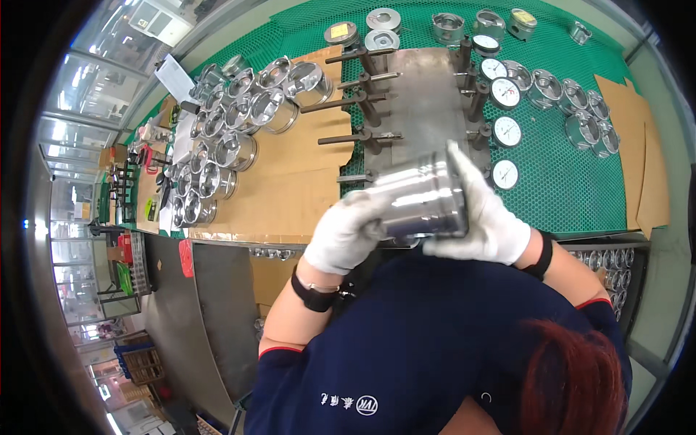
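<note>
A shiny metal piston (420,196) lies sideways between my two white-gloved hands, raised in front of my chest. It is slightly smeared by motion. My left hand (344,230) is closed round its left end, the fingertips partly hidden. At the other end, my right hand (493,221) presses its palm side to the piston, with fingers along the upper edge and thumb side below. Just beyond is a grey metal plate (424,94) flanked by dark posts with rods. Several round white dial gauges (507,131) stand along its right side.
Many pistons (235,150) crowd the left part of the cardboard sheet (283,188). More pistons (582,129) stand right of the gauges on green matting (558,185), near another cardboard piece (638,152). Along the back are several pistons, some with yellow labels (339,31). Below the table's right edge, pistons fill a rack (616,259).
</note>
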### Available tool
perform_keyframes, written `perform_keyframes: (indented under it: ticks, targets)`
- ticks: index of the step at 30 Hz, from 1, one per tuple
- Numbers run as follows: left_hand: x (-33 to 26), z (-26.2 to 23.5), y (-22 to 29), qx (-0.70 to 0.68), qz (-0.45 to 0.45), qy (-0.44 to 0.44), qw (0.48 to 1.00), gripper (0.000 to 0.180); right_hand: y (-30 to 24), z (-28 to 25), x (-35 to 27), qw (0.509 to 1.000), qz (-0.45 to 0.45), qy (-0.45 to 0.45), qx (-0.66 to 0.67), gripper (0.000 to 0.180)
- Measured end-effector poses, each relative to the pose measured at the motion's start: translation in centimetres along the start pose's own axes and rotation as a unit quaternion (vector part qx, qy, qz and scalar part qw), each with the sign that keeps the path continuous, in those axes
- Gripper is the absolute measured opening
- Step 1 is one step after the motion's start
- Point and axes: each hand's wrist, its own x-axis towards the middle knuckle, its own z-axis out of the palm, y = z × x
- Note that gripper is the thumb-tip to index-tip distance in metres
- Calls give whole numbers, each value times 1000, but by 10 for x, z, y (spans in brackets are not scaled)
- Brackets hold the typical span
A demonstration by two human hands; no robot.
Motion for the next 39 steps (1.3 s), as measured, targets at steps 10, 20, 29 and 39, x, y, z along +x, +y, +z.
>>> perform_keyframes:
  ticks: [10,20,29,39]
  targets:
    - [40,-4,-42,597,321,-64,732,86,-1,16,14,969,51,1,-241,101]
    - [73,-2,-67,580,399,25,710,95,25,12,-41,896,405,-20,183,89]
    - [92,-2,-62,543,420,2,727,95,25,21,-38,832,449,22,326,94]
    - [93,-1,-65,537,432,17,724,95,24,21,-37,835,453,28,313,92]
